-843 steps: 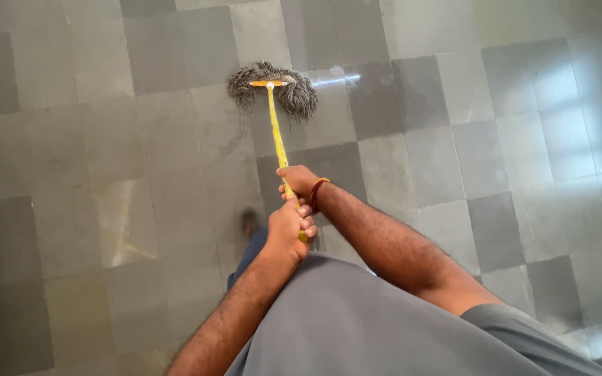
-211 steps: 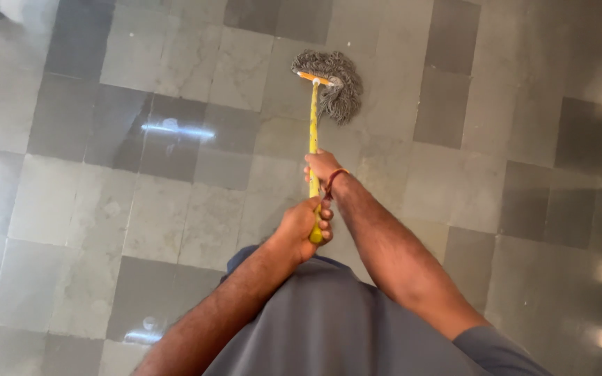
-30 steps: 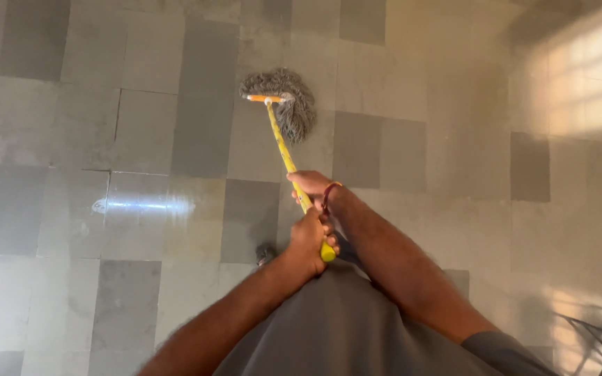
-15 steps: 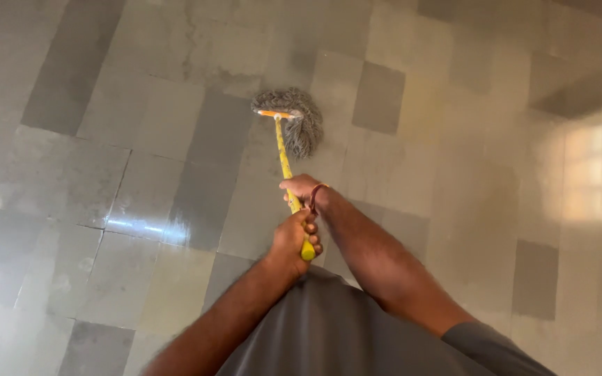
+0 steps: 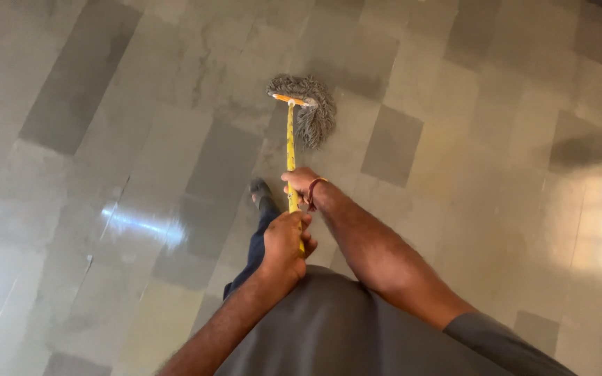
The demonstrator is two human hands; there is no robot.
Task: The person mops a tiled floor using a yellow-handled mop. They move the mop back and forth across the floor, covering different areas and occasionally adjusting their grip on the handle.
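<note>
Two hands hold one mop, both closed around its yellow handle [image 5: 290, 150]. Nearest to the camera, at bottom centre of the frame, is the grey shirt [image 5: 343, 327] of the person. Just above it the left hand [image 5: 285, 244] is wrapped tight around the near end of the handle, fingers pressed together in a fist, back of the hand facing up; a short bit of yellow shows under the fist. Its forearm comes up from the lower left of the frame, approx. diagonal.

Directly above, the right hand [image 5: 301, 184] grips the handle too, fingers curled around it w/ the knuckles to the left. The 2 fists are near each other, not touching. A reddish band [image 5: 313, 191] sits on the right wrist. The right forearm goes down to the lower right, elbow bent, ending in a grey sleeve.

Left of the hands, a leg in dark trousers w/ a dark shoe [image 5: 259, 191] stands on the floor.

Further up, the handle runs almost straight to the upper centre of the frame, away from the grips. It ends in an orange bar, and the grey stringy mop head [image 5: 311, 111] lies on the floor, spreading to the right of the bar. The floor [image 5: 106, 139] is of light and dark grey tiles, shiny, w/ light reflections at left and right.
</note>
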